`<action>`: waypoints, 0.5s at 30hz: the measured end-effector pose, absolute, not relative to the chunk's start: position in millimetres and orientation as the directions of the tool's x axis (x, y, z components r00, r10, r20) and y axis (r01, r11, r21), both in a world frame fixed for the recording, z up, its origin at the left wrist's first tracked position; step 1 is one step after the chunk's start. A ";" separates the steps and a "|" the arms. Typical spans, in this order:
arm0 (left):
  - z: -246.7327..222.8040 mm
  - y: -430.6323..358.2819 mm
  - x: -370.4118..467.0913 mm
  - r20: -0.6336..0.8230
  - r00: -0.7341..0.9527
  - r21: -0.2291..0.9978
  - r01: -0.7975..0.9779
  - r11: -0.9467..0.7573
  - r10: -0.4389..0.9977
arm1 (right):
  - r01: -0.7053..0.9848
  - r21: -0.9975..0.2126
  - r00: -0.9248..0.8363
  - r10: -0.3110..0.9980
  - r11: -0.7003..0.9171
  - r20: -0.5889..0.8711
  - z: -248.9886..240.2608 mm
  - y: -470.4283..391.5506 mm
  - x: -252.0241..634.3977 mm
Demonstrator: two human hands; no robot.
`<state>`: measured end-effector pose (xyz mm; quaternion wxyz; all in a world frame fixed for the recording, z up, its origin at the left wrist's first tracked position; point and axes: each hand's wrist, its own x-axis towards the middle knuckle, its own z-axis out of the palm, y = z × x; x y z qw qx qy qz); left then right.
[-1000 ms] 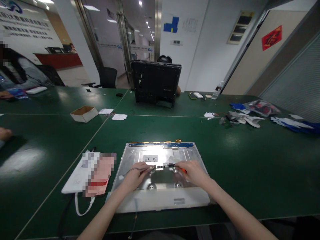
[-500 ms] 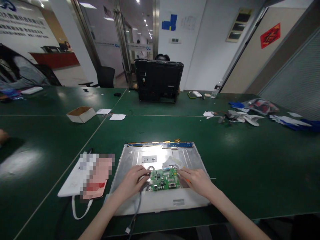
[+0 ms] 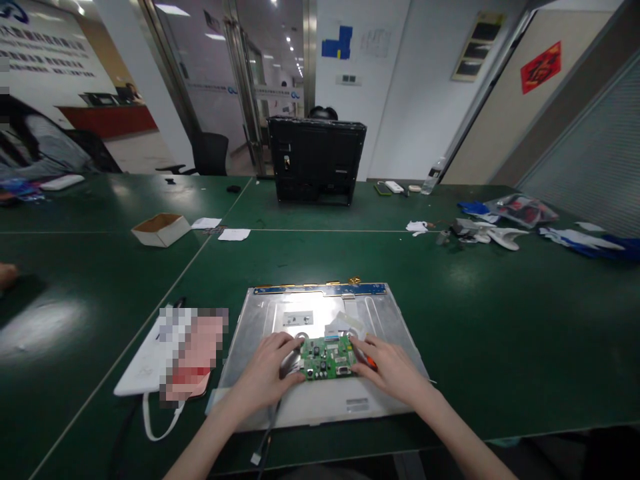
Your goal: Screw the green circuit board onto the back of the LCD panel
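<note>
A green circuit board lies on the metal back of a flat display panel. My left hand closes on the board's left edge, thumb at the near corner and fingers at the far one. On the right edge, my right hand grips in the same way. An orange piece, perhaps a tool handle, shows beneath my right fingers; most of it is hidden. A dark cable with a white connector runs out from under my left hand over the panel's near edge.
Left of the panel lie a white device and a pink phone, partly blurred out. Farther off are an open box, paper slips and a black monitor housing. Bags and gloves lie right. Another person's hand is far left.
Both thumbs have come down to the board's near corners, and my hands now span its left and right edges. The board has barely moved.
</note>
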<state>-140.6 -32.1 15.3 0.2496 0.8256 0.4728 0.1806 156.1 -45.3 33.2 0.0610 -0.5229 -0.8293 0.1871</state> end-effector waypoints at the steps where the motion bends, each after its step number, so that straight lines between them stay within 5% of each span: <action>1: 15.1 -32.2 -140.7 0.067 0.487 0.584 0.688 -0.429 0.871 | 0.844 -0.372 -0.447 0.890 0.386 -0.091 33.4 -45.6 156.2; 9: 15.2 -34.2 -140.7 0.073 0.472 0.578 0.698 -0.423 0.878 | 0.838 -0.381 -0.456 0.885 0.391 -0.094 34.5 -48.3 158.3; 15: 14.6 -34.9 -141.3 0.083 0.480 0.580 0.689 -0.434 0.873 | 0.702 -0.585 -0.454 0.888 0.406 0.073 54.4 -57.6 160.5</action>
